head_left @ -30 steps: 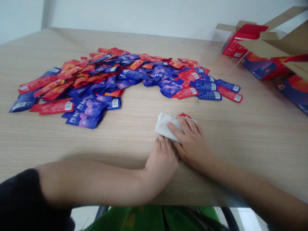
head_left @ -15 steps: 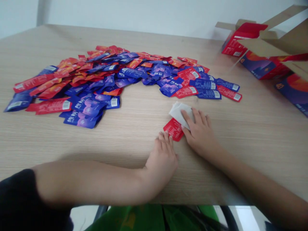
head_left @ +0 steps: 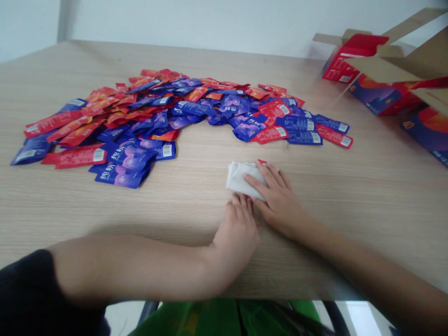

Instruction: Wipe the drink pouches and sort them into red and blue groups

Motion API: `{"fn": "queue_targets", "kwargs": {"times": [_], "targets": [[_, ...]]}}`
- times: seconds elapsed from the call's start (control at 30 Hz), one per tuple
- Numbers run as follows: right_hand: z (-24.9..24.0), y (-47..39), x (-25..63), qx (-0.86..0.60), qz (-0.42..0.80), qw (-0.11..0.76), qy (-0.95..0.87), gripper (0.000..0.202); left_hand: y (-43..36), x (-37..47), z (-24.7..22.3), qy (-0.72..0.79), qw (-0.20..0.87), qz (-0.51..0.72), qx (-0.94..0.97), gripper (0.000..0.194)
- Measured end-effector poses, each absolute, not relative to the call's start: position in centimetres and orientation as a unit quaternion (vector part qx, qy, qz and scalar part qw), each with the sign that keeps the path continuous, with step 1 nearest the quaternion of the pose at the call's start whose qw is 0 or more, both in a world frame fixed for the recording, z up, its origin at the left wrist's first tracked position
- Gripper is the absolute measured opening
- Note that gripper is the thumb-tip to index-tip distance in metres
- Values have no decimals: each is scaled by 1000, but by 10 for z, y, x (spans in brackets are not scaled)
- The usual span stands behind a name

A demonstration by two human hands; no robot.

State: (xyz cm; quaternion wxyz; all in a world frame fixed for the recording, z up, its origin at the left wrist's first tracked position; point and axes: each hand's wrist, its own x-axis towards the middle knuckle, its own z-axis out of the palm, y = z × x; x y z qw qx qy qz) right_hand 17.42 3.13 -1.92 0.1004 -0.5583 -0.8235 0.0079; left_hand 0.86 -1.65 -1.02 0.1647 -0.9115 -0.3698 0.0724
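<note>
A folded white cloth [head_left: 245,178] lies over a small red packet [head_left: 262,162], of which only bits of the edge show. My right hand [head_left: 278,198] rests on the cloth with its fingers spread, pressing it flat on the packet. Just below the cloth, my left hand [head_left: 240,224] has its fingers together, their tips at the packet's lower edge. What those fingertips hold, if anything, is hidden. Beyond both hands, a wide curved pile of blue and red packets [head_left: 191,107] spreads over the table.
Opened red and blue cardboard boxes [head_left: 385,95] with raised flaps stand at the right back of the wooden table [head_left: 196,196]. Another blue box [head_left: 429,133] is at the right edge. A pale wall [head_left: 196,23] rises behind the table.
My right hand and the cloth have moved left, so the cloth now covers nearly all of the red packet. My left hand has stayed in about the same place.
</note>
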Motion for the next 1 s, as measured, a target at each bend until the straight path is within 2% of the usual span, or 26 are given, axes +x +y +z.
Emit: {"fn": "queue_targets", "kwargs": {"times": [0.13, 0.27, 0.43, 0.57, 0.73, 0.83, 0.9, 1.0], "targets": [[-20, 40, 179, -640, -9, 121, -759, 51, -16, 9, -10, -383, 170, 67, -905, 49], [-20, 36, 178, -539, 17, 108, -835, 49, -16, 7, -11, -371, 161, 60, -913, 45], [-18, 39, 182, -612, 1, 124, -781, 50, -15, 8, -11, -372, 181, 61, -908, 48], [-16, 36, 182, -509, 39, 111, -853, 49, -14, 7, -11, -358, 179, 63, -914, 44], [-14, 46, 190, -585, 25, 135, -800, 48, -2, 6, -12, -376, 174, 59, -908, 48], [-20, 49, 197, -542, 35, 142, -827, 50, 9, 5, -9, -414, 149, 65, -896, 54], [-27, 54, 203, -542, 41, 167, -823, 49, 14, 4, -4, -445, 119, 54, -886, 59], [-37, 69, 217, -588, 51, 254, -766, 46, 18, 3, 4, -431, 42, 29, -901, 67]]}}
